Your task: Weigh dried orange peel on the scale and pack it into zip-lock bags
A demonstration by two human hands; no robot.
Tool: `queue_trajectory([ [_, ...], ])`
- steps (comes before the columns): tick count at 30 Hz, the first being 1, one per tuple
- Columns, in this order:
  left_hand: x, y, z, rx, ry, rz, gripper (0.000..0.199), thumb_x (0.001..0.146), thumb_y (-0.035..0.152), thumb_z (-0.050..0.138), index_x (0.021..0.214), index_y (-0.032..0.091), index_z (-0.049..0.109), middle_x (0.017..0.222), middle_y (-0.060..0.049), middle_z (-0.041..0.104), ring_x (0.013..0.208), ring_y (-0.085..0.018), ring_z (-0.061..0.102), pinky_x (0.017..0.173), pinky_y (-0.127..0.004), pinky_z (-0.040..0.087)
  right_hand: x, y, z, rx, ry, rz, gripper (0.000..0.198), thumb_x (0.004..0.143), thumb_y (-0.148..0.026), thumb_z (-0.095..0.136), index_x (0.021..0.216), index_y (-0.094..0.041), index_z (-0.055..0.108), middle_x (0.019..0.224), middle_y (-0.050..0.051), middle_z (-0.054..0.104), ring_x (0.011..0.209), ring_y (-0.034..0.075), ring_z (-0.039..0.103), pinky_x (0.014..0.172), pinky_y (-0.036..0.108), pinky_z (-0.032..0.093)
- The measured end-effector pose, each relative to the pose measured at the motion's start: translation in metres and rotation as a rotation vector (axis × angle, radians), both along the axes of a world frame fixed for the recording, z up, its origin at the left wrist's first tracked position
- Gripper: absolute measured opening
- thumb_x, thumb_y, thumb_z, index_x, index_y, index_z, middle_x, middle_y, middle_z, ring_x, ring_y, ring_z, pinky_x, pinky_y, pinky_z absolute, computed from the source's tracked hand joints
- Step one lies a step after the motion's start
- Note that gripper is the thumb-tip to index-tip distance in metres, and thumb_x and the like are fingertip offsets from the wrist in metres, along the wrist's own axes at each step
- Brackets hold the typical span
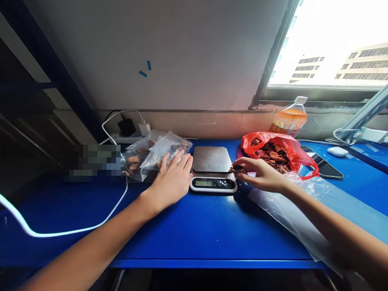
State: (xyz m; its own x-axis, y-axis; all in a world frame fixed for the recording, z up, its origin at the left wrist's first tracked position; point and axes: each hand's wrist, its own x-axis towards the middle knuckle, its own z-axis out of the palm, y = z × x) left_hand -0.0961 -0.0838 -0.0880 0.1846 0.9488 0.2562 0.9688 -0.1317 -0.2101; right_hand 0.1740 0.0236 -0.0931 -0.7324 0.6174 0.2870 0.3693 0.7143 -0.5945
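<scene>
A kitchen scale (212, 159) with a metal plate sits on the blue table, and its lit display shows digits. Just left of it, my left hand (172, 178) lies with fingers spread over a clear zip bag (157, 151) of brown dried pieces. At the scale's right edge, my right hand (260, 173) pinches a dark dried peel piece (239, 169) between thumb and fingers. Behind that hand stands an open red plastic bag (297, 151), filled with reddish-brown dried peel pieces (274, 155). Another filled clear bag (131, 163) lies farther left.
An orange drink bottle (291, 119) stands behind the red bag. Flat clear bags (303, 210) lie under my right forearm. A phone (324, 163) and a white earphone case (337, 151) are at right. A white cable (75, 231) loops across the left side; chargers (144, 128) are by the wall.
</scene>
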Motion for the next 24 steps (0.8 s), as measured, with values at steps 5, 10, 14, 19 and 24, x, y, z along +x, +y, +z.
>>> queue_trajectory([
  [5,-0.011,0.003,-0.003,-0.043,-0.002,0.023,0.046,0.093,0.017,0.046,0.138,0.009,0.053,0.15,-0.02,0.046,0.145,-0.035,0.032,0.115,-0.065,0.025,-0.008,0.009,0.038,0.181,-0.038,-0.086,0.02,0.089,-0.032,0.057,0.103,-0.019,0.064,0.093,0.007,0.074,0.081,0.02,0.07,0.071,0.033,0.055],
  [10,-0.014,-0.002,-0.01,-0.081,0.015,-0.076,0.038,0.092,0.015,0.045,0.126,0.013,0.064,0.145,-0.019,0.052,0.145,-0.037,0.033,0.115,-0.07,0.02,-0.04,0.025,0.044,0.328,-0.159,-0.082,0.018,0.087,-0.022,0.058,0.102,-0.02,0.068,0.097,0.007,0.074,0.081,0.02,0.069,0.073,0.032,0.053],
  [14,-0.014,-0.003,-0.015,-0.082,0.033,-0.129,0.043,0.092,0.011,0.04,0.128,0.015,0.063,0.139,-0.018,0.058,0.142,-0.036,0.037,0.115,-0.07,0.02,-0.064,0.035,0.037,0.384,-0.242,-0.083,0.02,0.089,-0.024,0.058,0.103,-0.016,0.07,0.097,0.01,0.073,0.088,0.021,0.068,0.077,0.032,0.052],
  [19,-0.014,-0.003,-0.013,-0.096,0.093,-0.141,0.043,0.094,0.011,0.037,0.129,0.013,0.061,0.138,-0.019,0.058,0.14,-0.036,0.038,0.111,-0.069,0.026,-0.046,0.039,0.049,0.272,-0.215,-0.084,0.049,0.087,-0.038,0.064,0.13,-0.016,0.059,0.103,0.01,0.073,0.084,0.02,0.068,0.07,0.03,0.053],
  [24,-0.014,-0.003,-0.012,-0.103,0.116,-0.169,0.043,0.094,0.012,0.035,0.127,0.012,0.061,0.136,-0.019,0.06,0.136,-0.037,0.043,0.109,-0.07,0.027,0.02,0.035,0.061,0.32,0.056,-0.296,0.028,0.091,-0.032,0.057,0.11,-0.015,0.069,0.099,0.01,0.073,0.076,0.015,0.066,0.071,0.029,0.051],
])
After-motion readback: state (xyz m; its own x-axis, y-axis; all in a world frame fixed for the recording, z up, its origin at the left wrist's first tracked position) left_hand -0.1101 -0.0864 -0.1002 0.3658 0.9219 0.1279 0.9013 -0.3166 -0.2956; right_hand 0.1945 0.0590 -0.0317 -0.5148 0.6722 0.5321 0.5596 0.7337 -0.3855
